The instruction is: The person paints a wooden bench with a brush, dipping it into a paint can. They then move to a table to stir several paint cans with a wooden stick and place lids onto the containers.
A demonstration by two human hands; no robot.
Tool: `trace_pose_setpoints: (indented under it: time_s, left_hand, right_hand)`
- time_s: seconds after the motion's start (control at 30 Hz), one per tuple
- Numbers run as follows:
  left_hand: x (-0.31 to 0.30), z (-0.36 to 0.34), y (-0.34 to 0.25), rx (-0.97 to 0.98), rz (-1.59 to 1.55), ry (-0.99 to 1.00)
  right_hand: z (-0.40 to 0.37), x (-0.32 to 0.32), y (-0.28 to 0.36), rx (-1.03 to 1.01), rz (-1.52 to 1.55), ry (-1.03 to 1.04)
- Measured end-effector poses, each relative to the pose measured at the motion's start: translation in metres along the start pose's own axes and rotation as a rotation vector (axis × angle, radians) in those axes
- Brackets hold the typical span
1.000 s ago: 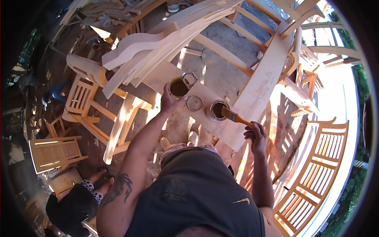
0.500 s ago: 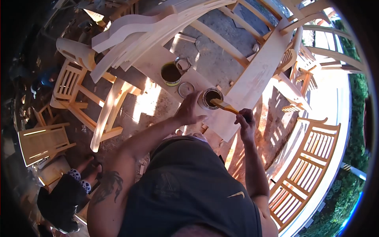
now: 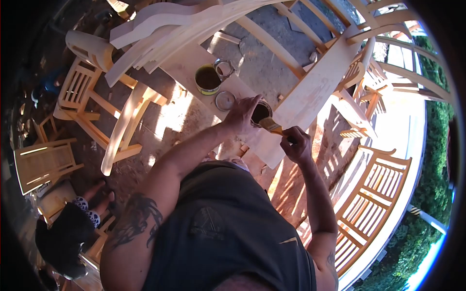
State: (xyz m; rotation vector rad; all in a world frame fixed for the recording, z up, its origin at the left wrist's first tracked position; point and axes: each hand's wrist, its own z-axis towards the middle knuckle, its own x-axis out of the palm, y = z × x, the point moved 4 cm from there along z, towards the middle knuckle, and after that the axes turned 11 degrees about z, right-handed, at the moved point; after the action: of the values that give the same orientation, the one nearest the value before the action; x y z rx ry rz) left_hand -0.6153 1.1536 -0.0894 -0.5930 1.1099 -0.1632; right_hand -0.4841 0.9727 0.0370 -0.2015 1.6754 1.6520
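Note:
My left hand (image 3: 240, 116) is closed around the side of a small open can (image 3: 262, 110), which leans toward me with dark liquid showing inside. In my right hand (image 3: 297, 144) is a paintbrush (image 3: 270, 124), gripped by its handle. Its bristles rest at the can's near rim. Just left of the can lies a round lid (image 3: 225, 101). Behind that stands a larger open can (image 3: 208, 79) with a yellow-green band, beside another small open tin (image 3: 224, 69).
The cans stand on a wide board (image 3: 184, 60). Stacked curved wooden pieces (image 3: 167, 36) lie at the upper left. A wooden chair frame (image 3: 97, 106) stands left, a slatted bench (image 3: 376, 194) right. Another person (image 3: 68, 237) is at the lower left.
My left hand has closed on the small can and tipped it toward me. The brush has come out of the can's mouth to its rim, showing more of its bristles.

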Motion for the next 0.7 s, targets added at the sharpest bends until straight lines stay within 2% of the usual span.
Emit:
trace_pose_setpoints:
  time_s: [0.17,0.3,0.4,0.53,0.57,0.7]
  left_hand:
    - [0.01,-0.004,0.009,0.0,-0.029,-0.05]
    - [0.009,-0.005,0.007,-0.037,-0.048,-0.063]
    - [0.009,-0.003,0.006,-0.038,-0.071,-0.071]
    - [0.014,-0.003,0.009,-0.045,-0.081,-0.064]
    - [0.014,-0.004,0.009,-0.046,-0.075,-0.059]
    - [0.014,-0.003,0.012,-0.049,-0.071,-0.044]
  right_hand:
    - [0.008,-0.022,0.013,-0.031,-0.005,-0.082]
    - [0.015,-0.037,-0.002,0.159,0.201,-0.174]
    - [0.02,-0.022,-0.019,0.451,0.437,-0.295]
    - [0.026,0.01,-0.043,0.553,0.521,-0.354]
    - [0.024,0.013,-0.047,0.61,0.467,-0.372]
    - [0.023,0.011,-0.047,0.472,0.155,-0.367]
